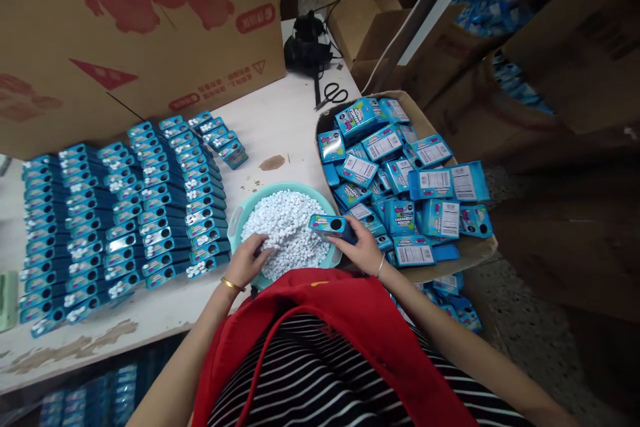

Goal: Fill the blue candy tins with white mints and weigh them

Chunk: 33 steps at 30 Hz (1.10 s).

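Holding blue box (332,226) level, long axis left-right.

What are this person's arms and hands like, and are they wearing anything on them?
Both arms are bare, with no sleeves and no gloves. The left hand has a gold bangle round its wrist; the right hand has a thin silvery bracelet round its wrist. I can make out no rings or watch. Lower in the view show a red apron and a black-and-white striped top.
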Motion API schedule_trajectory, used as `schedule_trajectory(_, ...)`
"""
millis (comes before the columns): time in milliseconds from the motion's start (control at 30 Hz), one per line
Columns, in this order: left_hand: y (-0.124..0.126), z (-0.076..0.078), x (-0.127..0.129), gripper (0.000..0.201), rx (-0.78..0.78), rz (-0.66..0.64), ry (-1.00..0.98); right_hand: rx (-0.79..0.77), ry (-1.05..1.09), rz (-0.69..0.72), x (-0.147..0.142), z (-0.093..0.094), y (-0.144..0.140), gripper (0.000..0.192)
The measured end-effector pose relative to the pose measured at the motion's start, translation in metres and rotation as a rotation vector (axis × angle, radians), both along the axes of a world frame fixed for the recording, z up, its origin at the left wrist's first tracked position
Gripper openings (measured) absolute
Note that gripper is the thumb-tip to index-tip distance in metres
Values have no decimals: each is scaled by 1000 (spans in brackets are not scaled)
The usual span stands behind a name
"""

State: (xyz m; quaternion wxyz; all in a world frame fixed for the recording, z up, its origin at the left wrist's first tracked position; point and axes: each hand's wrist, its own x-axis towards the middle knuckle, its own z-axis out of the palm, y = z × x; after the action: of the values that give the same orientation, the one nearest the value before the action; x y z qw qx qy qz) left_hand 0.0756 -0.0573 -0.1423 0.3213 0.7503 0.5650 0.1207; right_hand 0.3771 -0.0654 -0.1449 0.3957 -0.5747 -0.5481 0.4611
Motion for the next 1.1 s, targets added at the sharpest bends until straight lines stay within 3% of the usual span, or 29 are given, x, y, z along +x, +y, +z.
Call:
schedule_trajectory(267,14,66,15,29,36,-85,27,266,-341,148,-5,3,13,31)
schedule_trajectory(400,24,91,26,29,24,-226,74,330,-404,199,-13,3,15,37)
schedule_trajectory(500,30,106,36,28,-4,-311,197,347,-429,242,-18,2,16,42)
schedule_trajectory(700,35,137,58,23,-29,-322,474,374,-453,275,-23,-1,16,43)
schedule_trajectory(933,28,158,85,14,41,-349,541,410,-458,259,-28,-3,16,38)
schedule_trajectory(1033,26,158,71,15,74,-337,542,406,-414,240,-27,-5,16,40)
schedule_trajectory(1100,27,147,46,17,81,-265,588,381,-372,203,-23,-6,16,40)
